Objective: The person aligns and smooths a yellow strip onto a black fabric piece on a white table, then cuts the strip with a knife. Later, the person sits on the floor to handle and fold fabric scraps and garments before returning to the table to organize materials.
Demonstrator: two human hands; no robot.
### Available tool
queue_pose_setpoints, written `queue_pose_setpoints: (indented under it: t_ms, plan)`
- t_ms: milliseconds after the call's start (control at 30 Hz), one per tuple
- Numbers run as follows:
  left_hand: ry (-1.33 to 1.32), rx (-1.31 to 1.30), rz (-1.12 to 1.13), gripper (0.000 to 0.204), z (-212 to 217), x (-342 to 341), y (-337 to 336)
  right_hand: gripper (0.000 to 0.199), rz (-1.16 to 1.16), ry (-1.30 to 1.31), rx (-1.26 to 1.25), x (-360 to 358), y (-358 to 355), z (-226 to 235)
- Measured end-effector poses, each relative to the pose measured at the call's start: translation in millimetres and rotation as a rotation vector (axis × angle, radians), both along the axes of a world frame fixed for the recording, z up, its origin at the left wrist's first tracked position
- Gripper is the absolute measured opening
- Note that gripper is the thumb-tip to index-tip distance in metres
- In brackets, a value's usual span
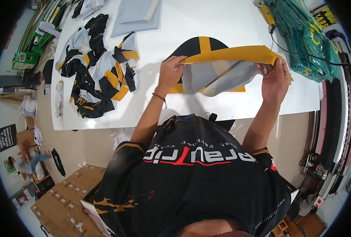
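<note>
A fabric panel (230, 54) with a yellow edge and a pale grey underside is stretched between my two hands above the white table. My left hand (172, 72) pinches its left end, thumb against fingers. At the other end my right hand (275, 79) grips the yellow edge near the corner, fingers closed on it. Beneath and behind the lifted cloth lies a black fabric piece (185, 48) with a yellow stripe, its rounded end pointing away from me. The held panel hides part of that piece.
A loose heap of black, white and yellow fabric pieces (100, 73) covers the table's left side. Grey sheets (138, 17) lie at the back. Green plastic bags (310, 39), a yellow-handled tool (267, 15) and its black cord (298, 54) are at right. The table (143, 106) ends just before my body.
</note>
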State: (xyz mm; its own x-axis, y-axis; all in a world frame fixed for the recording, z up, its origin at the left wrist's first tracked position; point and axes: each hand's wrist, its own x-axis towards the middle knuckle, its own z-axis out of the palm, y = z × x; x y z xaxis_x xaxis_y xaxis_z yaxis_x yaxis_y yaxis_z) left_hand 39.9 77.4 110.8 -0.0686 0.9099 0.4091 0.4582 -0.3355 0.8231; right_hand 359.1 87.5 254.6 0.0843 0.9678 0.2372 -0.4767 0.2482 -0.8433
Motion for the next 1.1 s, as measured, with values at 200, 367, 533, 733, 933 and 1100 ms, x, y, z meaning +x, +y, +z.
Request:
queue_pose_setpoints:
  t_ms: [200, 367, 533, 733, 933, 1100]
  plan:
    - [0.123, 0.058, 0.157, 0.021, -12, -50, 39, 0.02, -0.087, -0.002, -0.092, 16, 48, -24]
    - [-0.305, 0.122, 0.226, 0.029, 64, -53, 31, 0.02, -0.106, 0.073, -0.011, 32, 52, -20]
    - [0.024, 0.197, 0.211, 0.03, 39, -59, 5, 0.02, -0.097, 0.03, -0.194, 70, 52, -93]
    - [0.104, -0.002, 0.127, 0.023, -54, -52, -23, 0.03, -0.293, -0.719, -0.45, 72, 41, -219]
    - [0.212, -0.168, 0.031, 0.022, -81, -40, -46, 0.023, -0.474, -1.189, -0.452, 68, 24, -260]
    - [0.224, -0.137, 0.019, 0.021, -75, -33, -62, 0.02, -0.503, -1.21, -0.388, 74, 12, -266]
